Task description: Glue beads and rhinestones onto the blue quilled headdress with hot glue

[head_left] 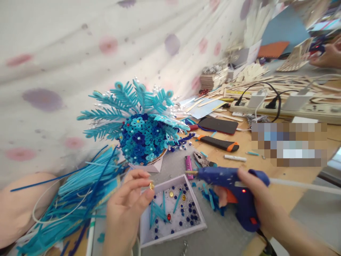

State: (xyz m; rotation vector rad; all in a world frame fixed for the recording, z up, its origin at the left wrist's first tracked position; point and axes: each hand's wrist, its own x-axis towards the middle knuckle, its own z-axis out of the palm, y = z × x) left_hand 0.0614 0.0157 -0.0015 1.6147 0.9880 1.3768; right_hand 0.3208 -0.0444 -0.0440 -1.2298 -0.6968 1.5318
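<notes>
My left hand pinches a small gold bead between thumb and fingertips, over the left edge of a white box. Inside the box lie dark blue beads, a red gem, gold pieces and short teal strips. My right hand is wrapped round a blue glue gun, its red light lit and its nozzle pointing left above the box's far corner. A glue stick sticks out of the gun's back. Behind the box stands a blue flower-covered ball with a fan of teal feather shapes.
Teal and blue pipe cleaners lie in a heap at left. A purple lighter, pliers, a utility knife and a phone lie beyond the box. A power strip runs behind; another person's hand shows at upper right.
</notes>
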